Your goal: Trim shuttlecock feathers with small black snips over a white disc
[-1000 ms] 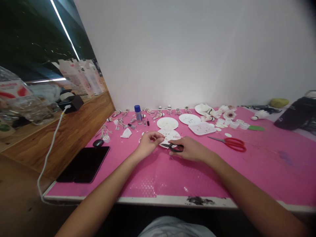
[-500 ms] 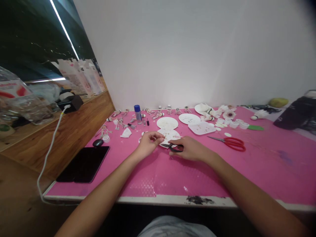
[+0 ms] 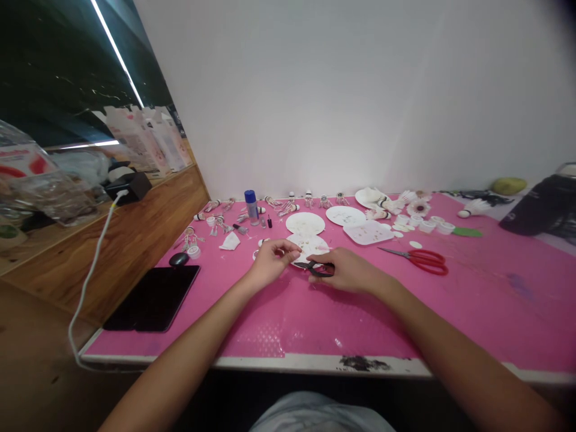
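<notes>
My left hand [image 3: 274, 261] is closed in a pinch at the left edge of the near white plate [image 3: 310, 243]; whatever lies between its fingertips is too small to make out. Black-handled pliers or snips [image 3: 320, 270] are gripped in my right hand [image 3: 348, 270], their dark tip pointing left toward my left fingertips, over the plate's near edge. Small pale bits lie on that plate. Behind it sits a second round white plate [image 3: 305, 224].
Red-handled scissors [image 3: 427, 261] lie to the right. A white tray [image 3: 368, 233], small white cups [image 3: 426, 226] and shuttlecocks [image 3: 474, 208] are farther back. At left are a black tablet [image 3: 153, 299], a mouse [image 3: 179, 260] and a blue-capped bottle [image 3: 251, 208].
</notes>
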